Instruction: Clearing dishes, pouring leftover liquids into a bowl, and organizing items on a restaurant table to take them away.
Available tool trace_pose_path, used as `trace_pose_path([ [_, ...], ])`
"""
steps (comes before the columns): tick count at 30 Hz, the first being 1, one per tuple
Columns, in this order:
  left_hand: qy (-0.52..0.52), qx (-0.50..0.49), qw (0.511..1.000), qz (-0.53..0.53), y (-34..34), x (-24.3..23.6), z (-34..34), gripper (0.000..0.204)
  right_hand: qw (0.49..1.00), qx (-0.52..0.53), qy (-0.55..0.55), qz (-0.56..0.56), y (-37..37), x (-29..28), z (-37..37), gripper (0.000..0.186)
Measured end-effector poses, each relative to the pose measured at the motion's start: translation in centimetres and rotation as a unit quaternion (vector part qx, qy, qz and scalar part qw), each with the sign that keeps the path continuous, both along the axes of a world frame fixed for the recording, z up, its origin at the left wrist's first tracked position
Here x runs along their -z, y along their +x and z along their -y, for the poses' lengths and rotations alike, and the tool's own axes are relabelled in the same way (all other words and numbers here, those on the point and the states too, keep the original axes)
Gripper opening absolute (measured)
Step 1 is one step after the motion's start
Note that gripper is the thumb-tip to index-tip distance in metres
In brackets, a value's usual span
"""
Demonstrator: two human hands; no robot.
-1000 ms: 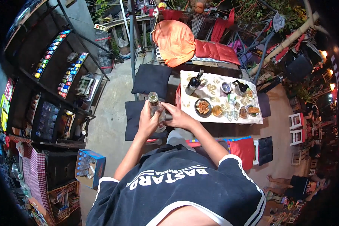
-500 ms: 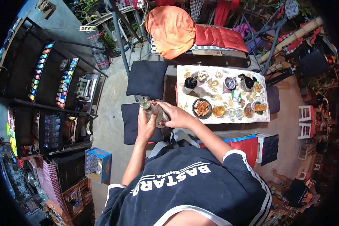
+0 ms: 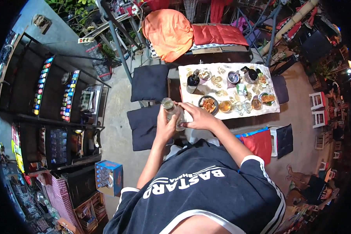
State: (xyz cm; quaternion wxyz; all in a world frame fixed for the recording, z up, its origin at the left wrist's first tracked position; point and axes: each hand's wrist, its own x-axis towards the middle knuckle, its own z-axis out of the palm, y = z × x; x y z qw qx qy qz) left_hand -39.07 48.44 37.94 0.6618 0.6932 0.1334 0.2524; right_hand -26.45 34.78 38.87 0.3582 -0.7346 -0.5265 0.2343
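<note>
Both of my hands hold a clear glass bottle (image 3: pixel 168 104) in front of my chest, near the table's left front corner. Its neck points up toward me. My left hand (image 3: pixel 167 124) is closed round the near left side, thumb along the glass. From the other side my right hand (image 3: pixel 199 117) grips the body, its fingertips close to the bottle's shoulder. The hands hide part of the bottle, and I cannot make out whether anything is inside. Just beyond them, a dark bowl of food (image 3: pixel 208 104) sits on the patterned white tablecloth (image 3: pixel 222 86).
A dark bottle (image 3: pixel 192 82), a jug (image 3: pixel 249 76) and several glass mugs (image 3: pixel 225 106) stand on the table. Black cushions (image 3: pixel 149 82) lie at its left. Shelves of cans (image 3: pixel 69 93) line the left, above a blue box of bottles (image 3: pixel 109 177). A person (image 3: pixel 316 191) is at the lower right.
My hands and the bottle have shifted right in the picture, closer to the table's edge. The view has turned slightly. Both hands keep their grip.
</note>
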Motion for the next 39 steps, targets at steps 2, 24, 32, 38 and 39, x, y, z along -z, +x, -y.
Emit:
trace_pose_path([
  [2, -0.007, 0.025, 1.0, -0.012, 1.4, -0.2, 0.6, 0.03, 1.0, 0.016, -0.019, -0.015, 1.2, 0.1, 1.1, 0.077],
  [24, -0.052, 0.118, 0.971, -0.2, 34.9, 9.0, 14.7, 0.035, 0.923, 0.343, -0.174, -0.025, 46.7, 28.8, 24.4, 0.05],
  [32, -0.038, 0.056, 0.971, -0.227, 40.3, 11.1, 17.1, 0.035, 0.902, 0.277, -0.326, -0.063, 53.1, 39.5, 23.5, 0.069],
  [38, -0.051, 0.069, 0.968, -0.236, 41.4, 11.0, 18.1, 0.034, 0.893, 0.315, -0.316, 0.058, 53.4, 45.3, 24.0, 0.027],
  [39, -0.066, 0.045, 0.966, -0.244, 40.6, 11.3, 17.7, 0.035, 0.884, 0.291, -0.365, 0.003, 53.4, 43.0, 22.0, 0.026],
])
